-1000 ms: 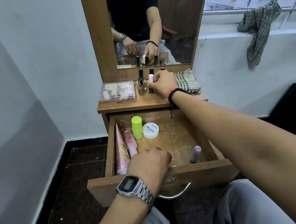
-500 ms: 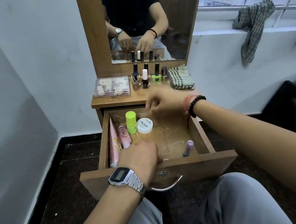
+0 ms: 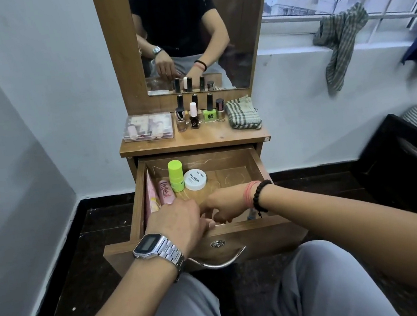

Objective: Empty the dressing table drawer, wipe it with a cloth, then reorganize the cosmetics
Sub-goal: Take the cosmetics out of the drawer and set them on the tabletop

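The wooden drawer [image 3: 259, 167] of the dressing table is pulled open. At its back left stand a lime-green stick [image 3: 176, 174] and a white jar [image 3: 195, 179], with two pink tubes [image 3: 165, 194] lying along the left wall. My left hand [image 3: 178, 220] grips the drawer's front edge. My right hand [image 3: 224, 206] is inside the drawer near the front, fingers curled downward; what they touch is hidden. A sliver of a small stick [image 3: 251, 214] shows under my right wrist. Several nail polish bottles [image 3: 197, 114] stand on the tabletop beside a folded checked cloth [image 3: 243, 113].
A clear plastic box [image 3: 148, 126] sits at the tabletop's left, below the mirror [image 3: 190, 27]. Another checked cloth [image 3: 340, 42] hangs on the window sill. Dark furniture [image 3: 409, 158] stands to the right. My knees are just under the drawer front.
My right hand left the nail polish bottles on the tabletop and came down into the front of the drawer. My left hand stayed on the drawer front.
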